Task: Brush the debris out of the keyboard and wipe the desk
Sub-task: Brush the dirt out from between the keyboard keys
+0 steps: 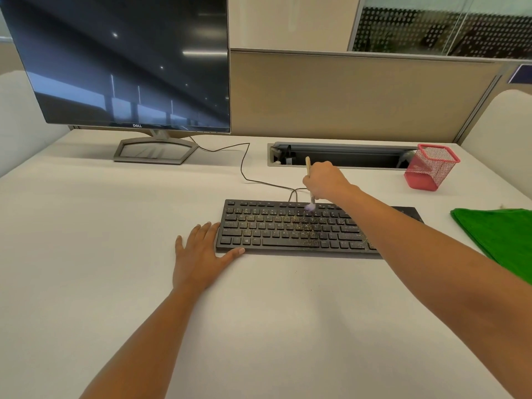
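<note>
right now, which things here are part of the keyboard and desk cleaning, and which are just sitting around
In the job: keyboard, brush in the right hand, left hand against the keyboard, green cloth, desk.
Just lying about: monitor, red mesh cup, cable slot.

The monitor (123,61) carries the brand DELL in pale letters at the middle of its lower bezel. The keyboard (288,228), in front of the monitor and to its right, has key legends too small and speckled to read.
</note>
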Demonstrator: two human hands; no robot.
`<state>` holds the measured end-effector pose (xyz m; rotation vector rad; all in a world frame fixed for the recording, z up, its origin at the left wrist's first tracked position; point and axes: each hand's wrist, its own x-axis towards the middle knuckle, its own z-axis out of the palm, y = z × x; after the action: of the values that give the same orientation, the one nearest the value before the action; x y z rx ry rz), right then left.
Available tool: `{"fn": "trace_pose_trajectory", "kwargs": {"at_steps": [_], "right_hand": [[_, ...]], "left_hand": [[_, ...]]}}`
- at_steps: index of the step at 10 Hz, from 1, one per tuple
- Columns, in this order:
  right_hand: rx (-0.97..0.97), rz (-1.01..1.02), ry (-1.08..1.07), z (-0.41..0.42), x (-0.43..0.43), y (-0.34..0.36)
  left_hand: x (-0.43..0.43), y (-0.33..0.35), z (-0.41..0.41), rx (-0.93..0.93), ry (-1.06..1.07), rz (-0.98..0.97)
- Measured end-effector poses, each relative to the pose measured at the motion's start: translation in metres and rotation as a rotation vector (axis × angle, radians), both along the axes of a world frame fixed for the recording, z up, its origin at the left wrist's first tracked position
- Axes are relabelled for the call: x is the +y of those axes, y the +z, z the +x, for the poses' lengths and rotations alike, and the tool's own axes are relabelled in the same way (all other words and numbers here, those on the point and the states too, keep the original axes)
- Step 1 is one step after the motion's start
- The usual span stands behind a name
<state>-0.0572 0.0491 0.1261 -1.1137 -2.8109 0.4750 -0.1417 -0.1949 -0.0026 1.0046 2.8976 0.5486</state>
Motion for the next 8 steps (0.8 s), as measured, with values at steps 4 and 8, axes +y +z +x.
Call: {"fn": "trace_pose_trajectory", "kwargs": {"at_steps": [4, 8], "right_hand": [[0.139, -0.142, -0.009, -0.0029, 0.0030, -0.0066], [0.202, -0.156, -0.017, 0.0004, 0.0041, -0.0091]], "left_hand": [[-0.0002, 0.0003, 0.0004, 0.004, -0.003, 0.000], [0.0004, -0.0010, -0.0007, 0.004, -0.003, -0.002]]}}
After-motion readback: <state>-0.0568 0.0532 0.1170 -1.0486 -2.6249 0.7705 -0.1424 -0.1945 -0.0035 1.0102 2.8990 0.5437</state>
